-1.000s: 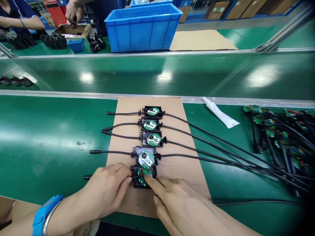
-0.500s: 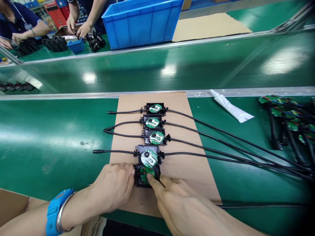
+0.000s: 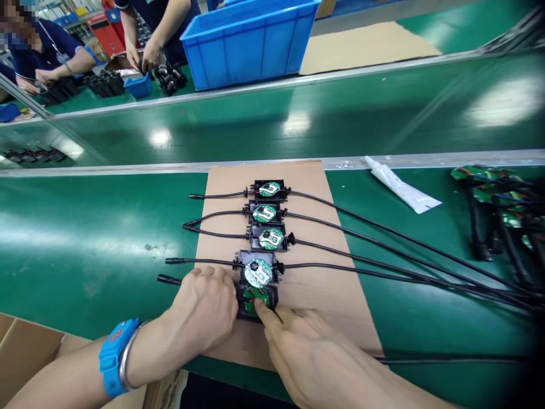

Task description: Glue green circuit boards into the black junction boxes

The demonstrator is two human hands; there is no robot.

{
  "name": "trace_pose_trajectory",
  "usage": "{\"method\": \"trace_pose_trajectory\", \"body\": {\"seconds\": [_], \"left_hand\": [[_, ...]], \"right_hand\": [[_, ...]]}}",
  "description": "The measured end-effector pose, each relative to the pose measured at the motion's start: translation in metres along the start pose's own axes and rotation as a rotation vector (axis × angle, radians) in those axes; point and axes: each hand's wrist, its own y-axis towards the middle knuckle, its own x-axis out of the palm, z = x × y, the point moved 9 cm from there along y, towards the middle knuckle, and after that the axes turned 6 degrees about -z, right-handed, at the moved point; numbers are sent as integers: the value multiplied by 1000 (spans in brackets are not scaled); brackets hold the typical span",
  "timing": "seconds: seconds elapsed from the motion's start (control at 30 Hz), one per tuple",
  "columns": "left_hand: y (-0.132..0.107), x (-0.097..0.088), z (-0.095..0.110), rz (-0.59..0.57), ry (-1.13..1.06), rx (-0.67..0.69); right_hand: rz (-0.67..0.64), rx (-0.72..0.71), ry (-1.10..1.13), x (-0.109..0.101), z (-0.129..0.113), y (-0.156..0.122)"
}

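Observation:
My left hand (image 3: 208, 304) is closed on the short black cable (image 3: 169, 279) at the left end of the nearest black housing (image 3: 272, 293); the cable's plug end sticks out past the hand. With its index finger, my right hand (image 3: 304, 341) presses the green circuit board (image 3: 249, 307) inside that housing. Its other fingers curl at the housing's right end, partly hidden, and a thin black piece shows between them. Beyond lies a column of several similar housings, the closest one (image 3: 258, 271) touching this one, each with a round board and cables on both sides.
Cardboard (image 3: 315, 227) lies under the housings on the green table (image 3: 106, 238). To the right are a white tube (image 3: 402, 184) and a pile of boards with cables (image 3: 502, 210). Across a raised ledge stand a blue bin (image 3: 251, 48) and two people handling black parts.
My left hand has moved slightly up and right, and the near cable's plug end now shows beside it. My right index finger stays on the board. The view has shifted slightly.

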Motion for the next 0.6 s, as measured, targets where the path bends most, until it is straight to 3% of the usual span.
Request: {"method": "trace_pose_trajectory", "body": {"seconds": [0.1,0.27,0.33,0.43,0.6], "left_hand": [[-17,-15,-2,239,-149,-37],[-38,-8,27,420,-207,301],[-37,-4,29,430,-218,353],[-32,-3,30,395,-249,419],[-27,-2,29,306,-318,427]], "right_hand": [[50,49,154,-2,11,-9],[19,225,382,8,35,-28],[4,266,378,10,38,-30],[28,210,357,7,31,-26],[257,77,363,-4,31,-19]]}}
